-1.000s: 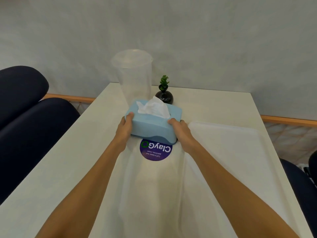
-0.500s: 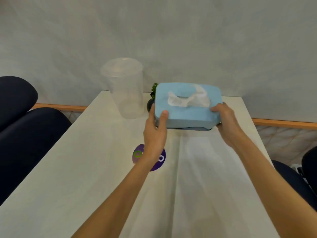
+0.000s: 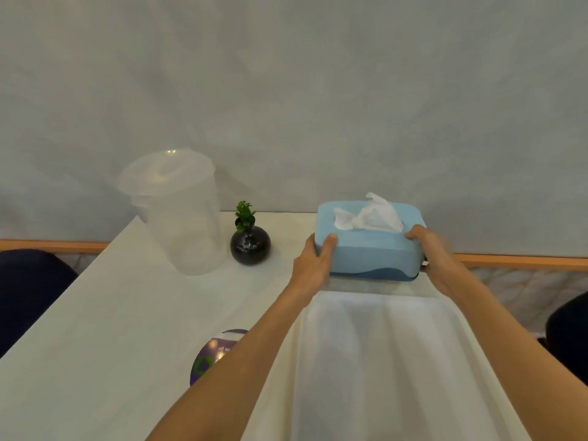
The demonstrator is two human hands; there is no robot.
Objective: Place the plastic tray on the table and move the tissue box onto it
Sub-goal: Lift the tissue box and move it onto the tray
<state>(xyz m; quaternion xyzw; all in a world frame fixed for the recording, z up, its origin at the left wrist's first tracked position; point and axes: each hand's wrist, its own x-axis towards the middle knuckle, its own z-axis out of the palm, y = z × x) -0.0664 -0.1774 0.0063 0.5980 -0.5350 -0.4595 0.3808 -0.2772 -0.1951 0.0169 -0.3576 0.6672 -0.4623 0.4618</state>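
Gripping blue tissue box (image 3: pixel 369 249) between left hand (image 3: pixel 313 265) and right hand (image 3: pixel 437 259), pale table (image 3: pixel 127 313), translucent tray (image 3: pixel 381 361), grey wall (image 3: pixel 318 90).

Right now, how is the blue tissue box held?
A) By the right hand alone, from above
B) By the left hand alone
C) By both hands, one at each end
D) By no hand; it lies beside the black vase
C: the left hand grips the left end of the tissue box and the right hand grips its right end, at the far edge of the plastic tray.
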